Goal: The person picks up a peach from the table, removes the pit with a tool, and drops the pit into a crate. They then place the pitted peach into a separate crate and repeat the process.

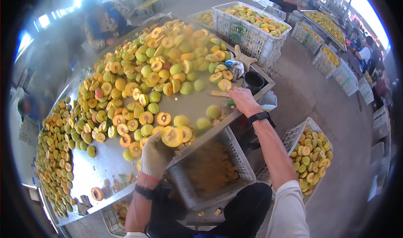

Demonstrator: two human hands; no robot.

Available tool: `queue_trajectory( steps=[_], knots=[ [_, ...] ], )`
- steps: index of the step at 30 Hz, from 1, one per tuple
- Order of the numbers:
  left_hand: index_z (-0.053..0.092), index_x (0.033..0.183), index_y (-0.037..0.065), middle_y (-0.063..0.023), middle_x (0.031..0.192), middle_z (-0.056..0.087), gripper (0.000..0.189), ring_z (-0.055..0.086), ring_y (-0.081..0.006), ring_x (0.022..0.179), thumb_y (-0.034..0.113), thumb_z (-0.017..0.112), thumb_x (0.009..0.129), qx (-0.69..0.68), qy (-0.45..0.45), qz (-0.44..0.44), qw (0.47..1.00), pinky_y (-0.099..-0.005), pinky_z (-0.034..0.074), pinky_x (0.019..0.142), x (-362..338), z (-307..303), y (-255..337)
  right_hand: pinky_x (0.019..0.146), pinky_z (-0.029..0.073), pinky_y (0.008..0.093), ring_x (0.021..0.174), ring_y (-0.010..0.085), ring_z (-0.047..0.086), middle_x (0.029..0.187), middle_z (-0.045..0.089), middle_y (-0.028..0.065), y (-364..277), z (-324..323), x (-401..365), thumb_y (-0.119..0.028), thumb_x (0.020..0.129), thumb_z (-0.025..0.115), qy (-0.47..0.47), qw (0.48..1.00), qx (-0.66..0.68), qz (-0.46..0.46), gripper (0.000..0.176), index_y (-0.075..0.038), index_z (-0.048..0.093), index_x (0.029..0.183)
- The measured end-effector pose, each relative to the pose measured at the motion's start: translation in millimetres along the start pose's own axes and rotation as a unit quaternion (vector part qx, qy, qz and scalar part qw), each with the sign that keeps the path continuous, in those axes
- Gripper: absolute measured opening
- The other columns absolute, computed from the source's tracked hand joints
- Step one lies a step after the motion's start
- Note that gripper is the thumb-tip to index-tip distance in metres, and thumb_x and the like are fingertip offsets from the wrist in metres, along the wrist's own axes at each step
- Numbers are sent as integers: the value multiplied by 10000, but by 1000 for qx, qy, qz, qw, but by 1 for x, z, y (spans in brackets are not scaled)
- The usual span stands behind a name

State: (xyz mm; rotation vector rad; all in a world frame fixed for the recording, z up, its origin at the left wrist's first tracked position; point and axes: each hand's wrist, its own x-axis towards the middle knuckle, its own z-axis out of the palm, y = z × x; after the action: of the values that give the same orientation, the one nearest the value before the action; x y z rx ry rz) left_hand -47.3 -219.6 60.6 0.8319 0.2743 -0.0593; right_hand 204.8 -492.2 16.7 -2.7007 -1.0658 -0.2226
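In a pale work glove, my left hand (pixel 155 156) is closed on a halved yellow fruit (pixel 172 136), cut face up, at the near edge of the metal table (pixel 86 171). My bare right hand (pixel 244 100) rests at the table's right edge, fingers curled round a tool with a green part, only partly visible. A wooden piece (pixel 220 93) extends left of its fingertips. Just behind this hand stands a black cup (pixel 253 82). A large heap of halved fruit (pixel 161 55) covers the back and left of the table.
Below the table edge is a crate (pixel 245 171) with brown contents. Another crate (pixel 312 127) at the right holds fruit halves. A full white crate (pixel 252 32) stands behind the table corner, near a glove (pixel 243 58). People sit at the upper left and far right.
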Motion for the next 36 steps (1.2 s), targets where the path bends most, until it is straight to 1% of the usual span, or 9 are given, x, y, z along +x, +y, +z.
queue_trajectory(
  steps=[3,5,15,21,24,28,31,34,36],
  knots=[
    [534,1345,-16,-187,1215,661,499,657,-283,857,382,425,1064,83,56,15,995,-349,500,692,-11,7,-5,854,538,472,1014,366,685,1017,708,163,0,4,14,-97,838,682,-146,982,-98,72,130,-47,715,953],
    [548,1321,-7,-175,1161,669,502,649,-268,826,412,439,1068,-67,48,-29,996,-331,488,677,-10,5,-1,862,537,466,1018,362,685,1025,712,156,2,10,15,-109,807,733,-133,984,-103,50,173,-54,718,970],
    [588,1175,44,-114,980,670,536,637,-218,760,560,517,1050,-126,125,-3,984,-313,500,618,-28,5,1,798,532,431,904,375,685,962,695,164,-34,-13,10,-154,854,776,41,993,106,-38,304,-16,600,1060],
    [614,1144,62,-81,936,682,571,639,-185,748,613,507,1040,-58,155,29,986,-311,499,614,-50,9,-2,760,538,378,849,227,679,907,667,117,-134,-68,-25,-191,919,760,7,953,299,-42,314,6,567,1068],
    [644,1149,48,-72,953,707,607,655,-165,773,621,469,1052,-30,162,33,986,-297,521,655,-67,15,-4,747,547,305,830,123,644,942,650,43,-153,-50,-55,-208,1001,690,-20,916,394,-70,282,22,592,1130],
    [607,1087,76,-73,814,664,631,637,-180,701,662,375,1060,-5,162,29,986,-295,479,626,-79,20,-13,604,529,242,676,58,565,908,582,1,-197,-87,-104,-254,1070,596,-162,800,572,82,292,6,589,1205],
    [615,1068,70,-77,792,659,639,632,-174,683,652,351,1071,-2,128,56,990,-291,477,611,-88,27,-22,475,452,221,559,34,479,842,543,5,-216,-103,-142,-275,1085,561,-157,729,649,154,257,-39,527,1179],
    [641,1158,53,-82,928,709,612,668,-164,774,603,383,1084,-3,69,62,996,-298,522,694,-99,25,-37,434,412,223,508,28,447,807,554,17,-235,-117,-175,-260,1078,571,-111,703,680,179,233,-73,450,1145],
    [649,1212,51,-83,1014,736,590,687,-163,833,575,410,1088,-10,45,67,997,-306,547,750,-107,28,-43,431,393,214,507,23,441,778,549,0,-244,-115,-187,-251,1074,573,-81,743,639,181,224,-82,457,1164]
  ],
)
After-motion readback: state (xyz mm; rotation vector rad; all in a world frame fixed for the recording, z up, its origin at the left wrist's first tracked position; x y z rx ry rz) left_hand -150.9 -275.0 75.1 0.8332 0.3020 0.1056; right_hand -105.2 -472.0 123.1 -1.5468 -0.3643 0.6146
